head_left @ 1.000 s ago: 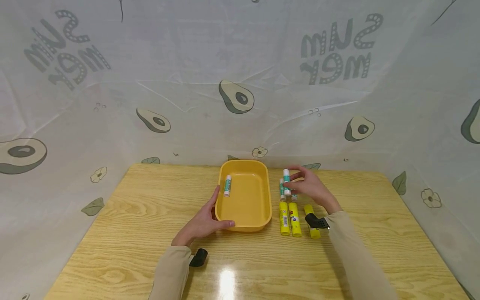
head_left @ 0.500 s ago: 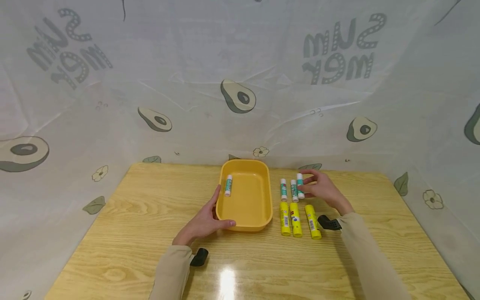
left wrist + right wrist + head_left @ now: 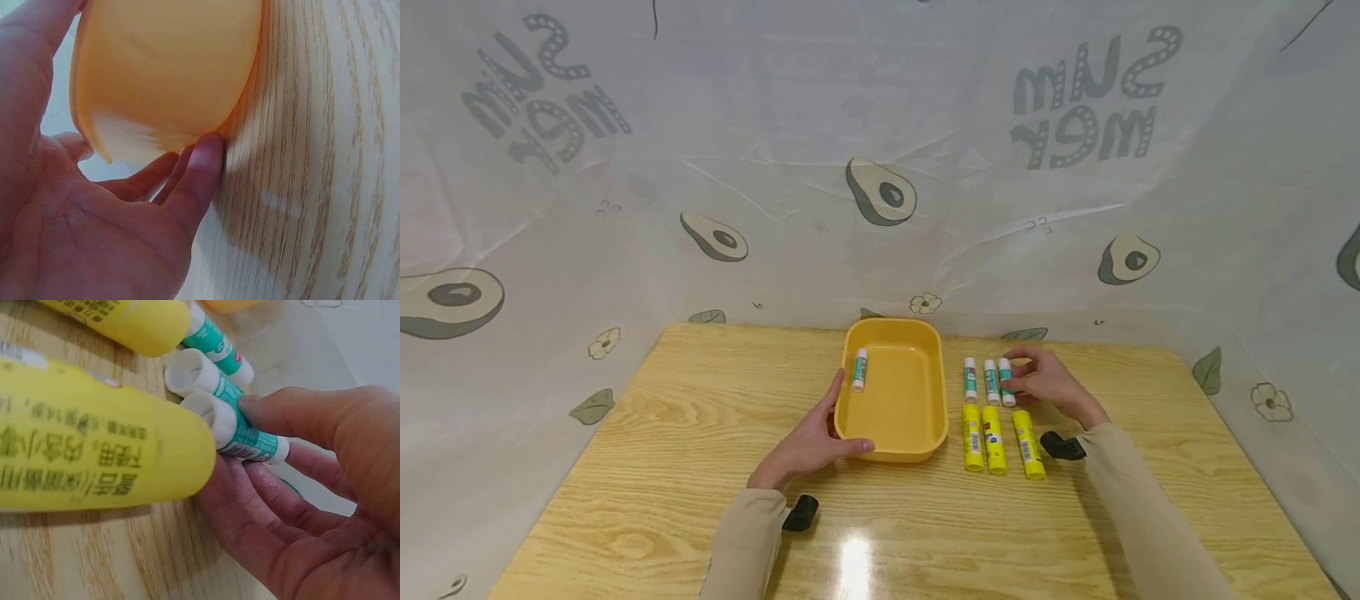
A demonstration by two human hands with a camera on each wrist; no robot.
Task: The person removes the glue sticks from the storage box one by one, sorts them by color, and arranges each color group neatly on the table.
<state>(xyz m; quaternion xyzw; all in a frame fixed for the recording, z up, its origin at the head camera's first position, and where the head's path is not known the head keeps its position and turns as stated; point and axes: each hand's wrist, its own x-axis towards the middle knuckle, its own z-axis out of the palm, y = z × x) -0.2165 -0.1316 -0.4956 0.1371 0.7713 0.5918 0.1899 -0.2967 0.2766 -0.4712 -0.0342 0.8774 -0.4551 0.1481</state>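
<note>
At the tray's near left corner, my left hand (image 3: 808, 443) grips the orange-yellow plastic tray (image 3: 895, 421), thumb at the near rim and fingers along the outer wall. One white-and-green glue stick (image 3: 861, 370) lies inside, by its left wall. To the right, my right hand (image 3: 1047, 385) pinches another white-and-green glue stick (image 3: 250, 437) between thumb and fingers, low at the table. This stick is the rightmost of a short row, close beside a middle glue stick (image 3: 992, 382) and a left one (image 3: 970, 380).
Nearer the front lie yellow glue sticks: a left one (image 3: 972, 438), a middle one (image 3: 994, 440) and a slightly tilted one (image 3: 1028, 445) under the right wrist. All stand on a wood-grain table (image 3: 662, 467), backed by a pale printed curtain (image 3: 790, 167).
My right hand has carried its glue stick from above the left of the row over to the right and down beside the middle one. The left hand keeps its hold on the tray.
</note>
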